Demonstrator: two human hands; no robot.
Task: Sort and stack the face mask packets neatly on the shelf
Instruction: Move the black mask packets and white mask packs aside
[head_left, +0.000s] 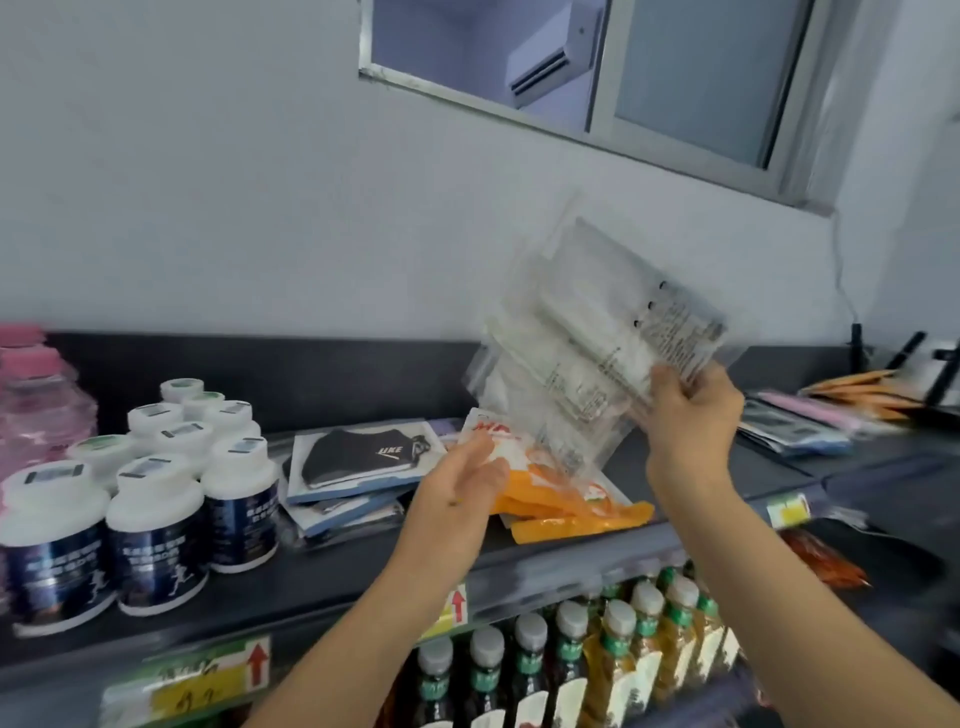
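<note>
My right hand (691, 400) grips a fanned bundle of clear packets with white face masks (587, 343), raised above the dark shelf (363, 566). My left hand (467, 478) reaches in with fingers apart, touching the orange and white mask packets (566, 499) that lie in a loose pile on the shelf. Left of that pile rests a stack of packets with black masks (358, 462). More mask packets in pink, orange and blue (821, 421) lie further right on the shelf.
White-capped dark jars (156, 493) crowd the shelf's left part, with pink-capped water bottles (36, 405) behind them. Bottled drinks (597, 654) fill the shelf below. A wall and a window (675, 78) rise behind the shelf.
</note>
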